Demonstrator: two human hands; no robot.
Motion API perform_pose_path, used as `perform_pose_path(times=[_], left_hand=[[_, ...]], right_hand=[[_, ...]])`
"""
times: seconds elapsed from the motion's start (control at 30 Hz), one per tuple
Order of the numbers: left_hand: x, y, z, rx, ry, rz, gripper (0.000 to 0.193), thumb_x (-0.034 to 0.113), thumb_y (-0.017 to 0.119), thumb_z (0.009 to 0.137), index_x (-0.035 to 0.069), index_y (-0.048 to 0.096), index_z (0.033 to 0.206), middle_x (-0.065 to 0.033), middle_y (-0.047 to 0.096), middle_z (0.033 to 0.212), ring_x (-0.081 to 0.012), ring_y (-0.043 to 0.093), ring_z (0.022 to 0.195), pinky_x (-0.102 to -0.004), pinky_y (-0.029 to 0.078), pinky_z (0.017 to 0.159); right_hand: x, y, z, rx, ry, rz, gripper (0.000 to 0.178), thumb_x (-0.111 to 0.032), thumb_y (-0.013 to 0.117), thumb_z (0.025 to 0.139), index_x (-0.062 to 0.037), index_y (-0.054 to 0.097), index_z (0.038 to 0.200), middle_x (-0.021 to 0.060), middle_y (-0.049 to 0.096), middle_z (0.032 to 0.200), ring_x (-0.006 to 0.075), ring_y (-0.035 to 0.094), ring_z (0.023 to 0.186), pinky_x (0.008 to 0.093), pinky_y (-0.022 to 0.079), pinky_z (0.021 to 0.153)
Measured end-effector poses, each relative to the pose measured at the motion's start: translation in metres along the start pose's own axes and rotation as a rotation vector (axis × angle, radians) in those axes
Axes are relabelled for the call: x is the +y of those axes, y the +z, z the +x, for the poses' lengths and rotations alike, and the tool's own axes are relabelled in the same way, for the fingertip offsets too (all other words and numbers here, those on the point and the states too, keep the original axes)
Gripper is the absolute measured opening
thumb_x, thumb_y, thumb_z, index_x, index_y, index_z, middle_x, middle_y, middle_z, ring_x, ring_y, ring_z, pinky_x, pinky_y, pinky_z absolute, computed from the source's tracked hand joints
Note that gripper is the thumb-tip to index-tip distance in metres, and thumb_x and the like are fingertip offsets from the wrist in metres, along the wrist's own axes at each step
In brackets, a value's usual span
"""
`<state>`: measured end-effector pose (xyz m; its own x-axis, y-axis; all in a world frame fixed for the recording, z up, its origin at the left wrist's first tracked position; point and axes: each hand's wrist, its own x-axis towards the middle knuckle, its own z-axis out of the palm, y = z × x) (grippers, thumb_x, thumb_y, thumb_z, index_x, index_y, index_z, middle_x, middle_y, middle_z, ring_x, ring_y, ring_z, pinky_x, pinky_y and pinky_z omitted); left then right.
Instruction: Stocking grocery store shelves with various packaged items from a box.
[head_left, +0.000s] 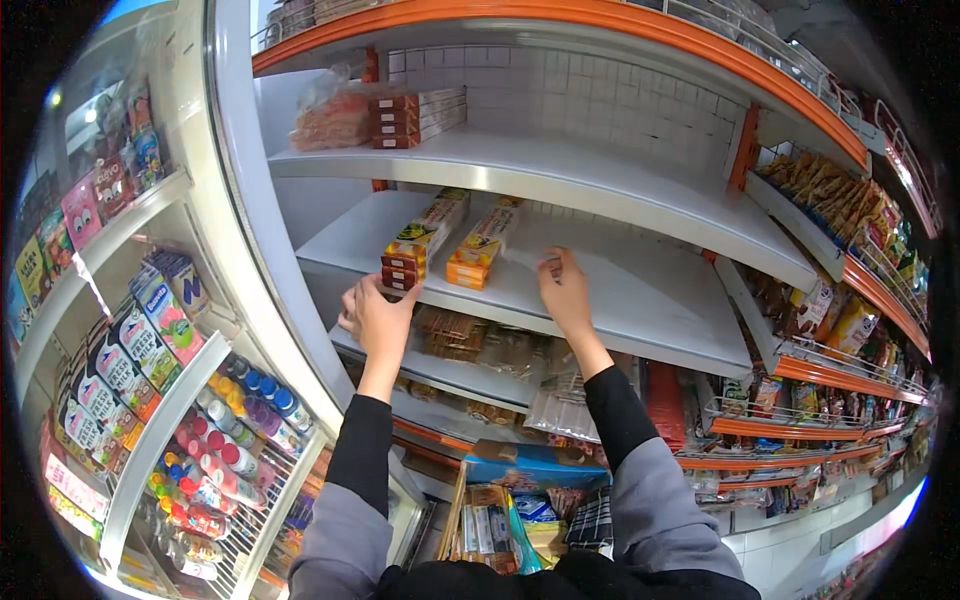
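Observation:
My left hand (382, 322) is at the front edge of the middle shelf, right by the lower front end of a stack of long brown-and-yellow boxes (420, 238). Its fingers are apart, and it seems to touch the stack without gripping it. To the right of that stack lies a long yellow-orange box (482, 243), end toward me, with a narrow gap between them. My right hand (566, 290) hovers over the shelf's front edge, right of the orange box. Its fingers are bent and slightly apart, with nothing seen in them.
The shelf above (560, 165) holds stacked brown-ended boxes (418, 117) and a clear bag of pinkish packs (332, 118). Packets lie on the lower shelf (470, 385). Below stands an open carton (535, 465) of packaged goods. A drinks fridge (160, 400) stands left; snack racks (850, 310) right.

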<state>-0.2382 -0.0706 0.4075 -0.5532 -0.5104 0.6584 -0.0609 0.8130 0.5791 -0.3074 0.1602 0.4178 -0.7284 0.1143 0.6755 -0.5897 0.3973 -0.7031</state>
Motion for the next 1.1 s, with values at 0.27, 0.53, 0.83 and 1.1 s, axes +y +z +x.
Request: perform_pose_path(times=[0.27, 0.53, 0.83, 1.1], left_hand=[[0.001, 0.027, 0.020, -0.113, -0.026, 0.009, 0.057, 0.044, 0.073, 0.062, 0.003, 0.060, 0.100, -0.0090, 0.061, 0.095, -0.0233, 0.043, 0.105, -0.0432, 0.018, 0.087], [0.003, 0.032, 0.021, -0.112, -0.033, -0.028, 0.058, 0.043, 0.072, 0.064, 0.001, 0.058, 0.101, -0.0087, 0.061, 0.095, -0.0239, 0.044, 0.103, -0.0436, 0.019, 0.087], [-0.006, 0.042, 0.026, -0.081, -0.008, -0.058, 0.055, 0.041, 0.074, 0.062, 0.002, 0.060, 0.098, -0.0087, 0.061, 0.094, -0.0233, 0.045, 0.101, -0.0409, 0.021, 0.085], [-0.003, 0.041, 0.022, -0.034, 0.027, -0.102, 0.052, 0.039, 0.075, 0.060, 0.004, 0.061, 0.095, -0.0068, 0.060, 0.089, -0.0218, 0.047, 0.097, -0.0377, 0.022, 0.085]], right_hand=[[-0.002, 0.002, -0.004, -0.029, -0.023, -0.012, 0.021, -0.012, 0.056, 0.081, 0.0006, 0.053, 0.098, 0.0105, 0.059, 0.072, 0.0190, 0.058, 0.065, 0.0287, 0.046, 0.062], [-0.001, 0.002, -0.003, -0.041, -0.015, -0.047, 0.018, -0.011, 0.056, 0.081, -0.0001, 0.054, 0.095, 0.0104, 0.058, 0.069, 0.0182, 0.058, 0.064, 0.0278, 0.045, 0.061], [-0.006, 0.005, -0.003, -0.066, -0.019, -0.085, 0.018, -0.012, 0.057, 0.080, -0.0004, 0.054, 0.094, 0.0105, 0.059, 0.069, 0.0194, 0.059, 0.064, 0.0293, 0.046, 0.061], [-0.006, 0.002, -0.003, -0.049, -0.013, -0.117, 0.017, -0.011, 0.056, 0.080, -0.0007, 0.055, 0.094, 0.0106, 0.060, 0.070, 0.0200, 0.060, 0.066, 0.0296, 0.047, 0.063]])
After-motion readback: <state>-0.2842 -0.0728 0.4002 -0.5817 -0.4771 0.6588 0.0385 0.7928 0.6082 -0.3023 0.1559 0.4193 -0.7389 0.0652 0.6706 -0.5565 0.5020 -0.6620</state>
